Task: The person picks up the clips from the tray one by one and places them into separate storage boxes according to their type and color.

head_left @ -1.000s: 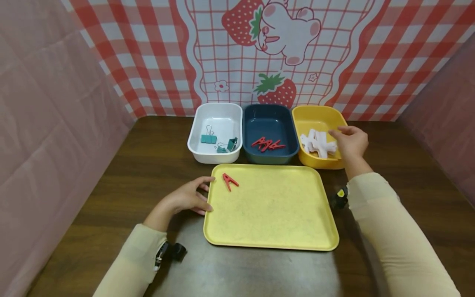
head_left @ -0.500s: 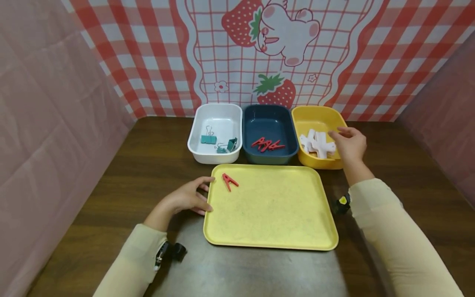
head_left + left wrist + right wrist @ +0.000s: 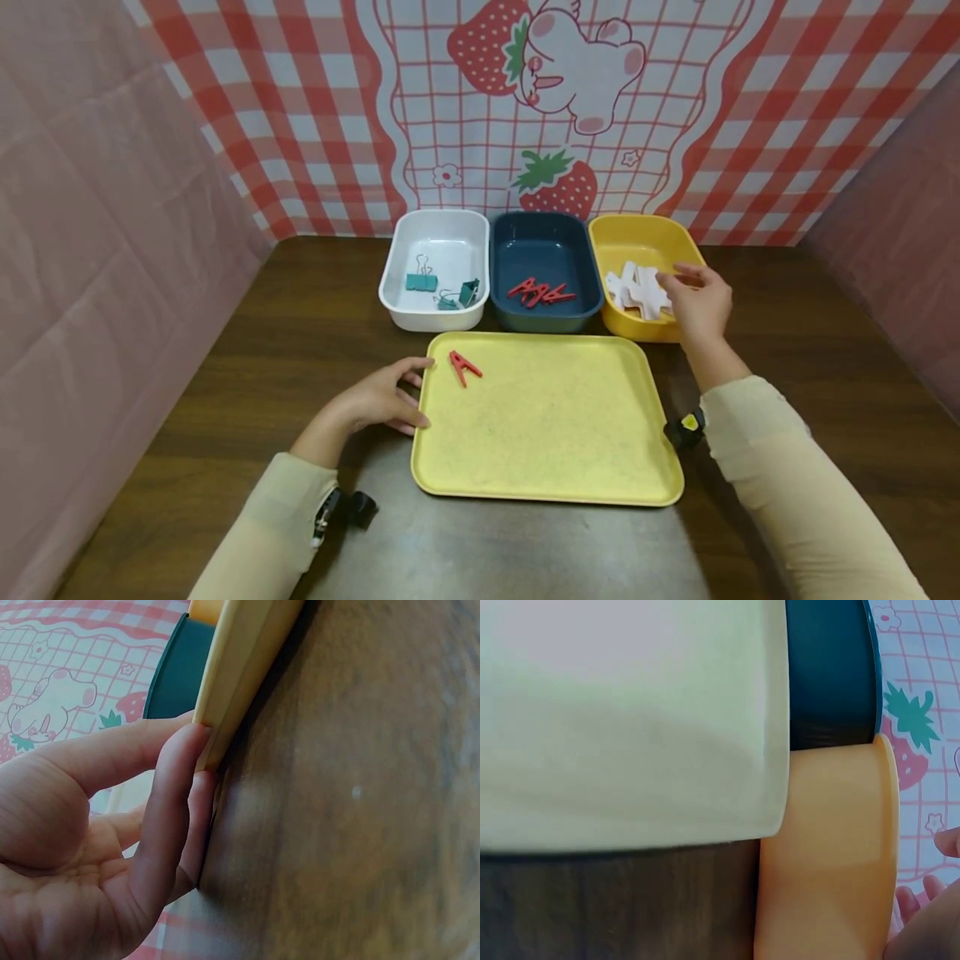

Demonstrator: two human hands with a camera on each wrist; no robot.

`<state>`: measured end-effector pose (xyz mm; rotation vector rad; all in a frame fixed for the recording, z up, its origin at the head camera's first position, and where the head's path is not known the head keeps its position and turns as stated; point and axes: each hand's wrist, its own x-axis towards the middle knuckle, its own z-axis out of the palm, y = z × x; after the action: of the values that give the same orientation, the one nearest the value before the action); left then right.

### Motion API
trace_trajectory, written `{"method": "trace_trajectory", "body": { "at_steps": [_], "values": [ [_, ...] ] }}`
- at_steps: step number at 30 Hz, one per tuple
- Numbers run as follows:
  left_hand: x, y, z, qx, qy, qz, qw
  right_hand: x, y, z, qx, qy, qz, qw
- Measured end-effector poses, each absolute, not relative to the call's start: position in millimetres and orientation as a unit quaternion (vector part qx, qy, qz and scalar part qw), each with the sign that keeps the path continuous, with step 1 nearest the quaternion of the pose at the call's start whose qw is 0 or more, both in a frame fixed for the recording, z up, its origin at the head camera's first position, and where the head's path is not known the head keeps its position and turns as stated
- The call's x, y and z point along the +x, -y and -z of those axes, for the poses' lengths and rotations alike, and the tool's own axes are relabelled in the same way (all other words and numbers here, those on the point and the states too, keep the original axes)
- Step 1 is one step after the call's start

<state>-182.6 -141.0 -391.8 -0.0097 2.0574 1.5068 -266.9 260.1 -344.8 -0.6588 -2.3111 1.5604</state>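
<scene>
In the head view my left hand holds the left edge of a yellow tray, its thumb and index fingertip on the rim. The left wrist view shows other fingers low against the tray's side. One red clothespin lies in the tray's far left corner. My right hand hovers over the front right rim of a yellow bin, fingers loosely bent and nothing visible between them. Beside its fingertips, white pieces lie heaped in the bin. The right wrist view catches only parts of that hand's fingers.
Left of the yellow bin stand a dark blue bin with red clothespins and a white bin with teal binder clips. The bins line up behind the tray on the wooden table, before a checked cloth.
My right hand has shifted slightly left and a little down, closer to the white pieces. The left hand, the tray and the clothespin on it stay put.
</scene>
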Motion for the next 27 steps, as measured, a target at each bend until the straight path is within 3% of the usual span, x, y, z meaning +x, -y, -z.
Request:
{"method": "trace_trajectory", "body": {
  "at_steps": [16,27],
  "values": [
    [-181.6,140.8,391.5,-0.004,-0.772,-0.568,0.287,-255.0,-236.3,350.9,-0.179,0.744,-0.607,0.215],
    [-182.1,140.1,391.7,-0.003,-0.772,-0.566,0.287,-248.5,-220.6,353.5,-0.15,0.736,-0.624,0.216]
  ]
}}
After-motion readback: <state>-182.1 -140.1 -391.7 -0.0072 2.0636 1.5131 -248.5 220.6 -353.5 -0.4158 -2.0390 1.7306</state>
